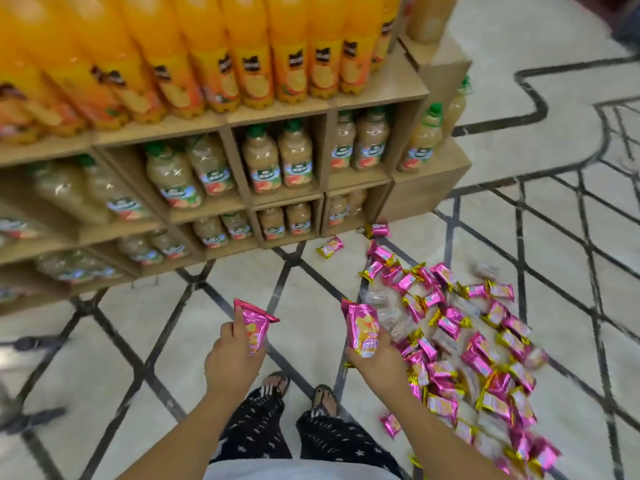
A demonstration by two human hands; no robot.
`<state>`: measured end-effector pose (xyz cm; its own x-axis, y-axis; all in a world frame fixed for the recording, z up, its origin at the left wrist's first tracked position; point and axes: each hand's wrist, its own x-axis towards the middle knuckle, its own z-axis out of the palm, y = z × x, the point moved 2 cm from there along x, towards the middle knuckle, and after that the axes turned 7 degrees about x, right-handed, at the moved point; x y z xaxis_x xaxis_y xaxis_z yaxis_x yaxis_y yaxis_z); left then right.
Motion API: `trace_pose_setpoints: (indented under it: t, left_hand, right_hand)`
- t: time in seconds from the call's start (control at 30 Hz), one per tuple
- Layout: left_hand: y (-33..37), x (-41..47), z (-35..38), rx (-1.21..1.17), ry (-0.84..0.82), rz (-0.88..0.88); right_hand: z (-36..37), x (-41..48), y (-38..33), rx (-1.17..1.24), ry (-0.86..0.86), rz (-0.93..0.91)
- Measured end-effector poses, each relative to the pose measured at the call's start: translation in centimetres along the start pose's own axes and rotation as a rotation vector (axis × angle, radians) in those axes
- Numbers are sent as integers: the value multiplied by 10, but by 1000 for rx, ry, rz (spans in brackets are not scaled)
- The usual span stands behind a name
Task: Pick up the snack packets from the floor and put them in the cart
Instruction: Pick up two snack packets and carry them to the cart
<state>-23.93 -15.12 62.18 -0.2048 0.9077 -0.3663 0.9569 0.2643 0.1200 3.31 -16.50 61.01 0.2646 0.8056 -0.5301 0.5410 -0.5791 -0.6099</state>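
While fingers of left hand [230, 362] and right hand [375, 367] each grip a packet [254, 332], the blurred pile [478, 348] runs off-frame.

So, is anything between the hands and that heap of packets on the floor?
Nothing visible: the heap of snack packets lies beside the right hand, which grips a pink packet; the left hand grips another pink packet.

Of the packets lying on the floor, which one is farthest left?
The gold-and-pink packet, lying by itself just in front of the bottom shelf. Every other floor packet, including the pile, sits further right.
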Motion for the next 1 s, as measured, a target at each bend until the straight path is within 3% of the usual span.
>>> trace_pose_setpoints:
  t: [0.37,0.8,1.0]
  left_hand:
    - [-117,-86,22,-250,48,-522]
    - [-320,-184,26,-481,157,-1017]
    - [-399,-195,7,-572,259,-1134]
  right_hand:
    - [86,-11,-83,-329,-327,-295]
    - [301,-121,-205,-478,-658,-560]
    - [384,-176,-250,-466,-794,-660]
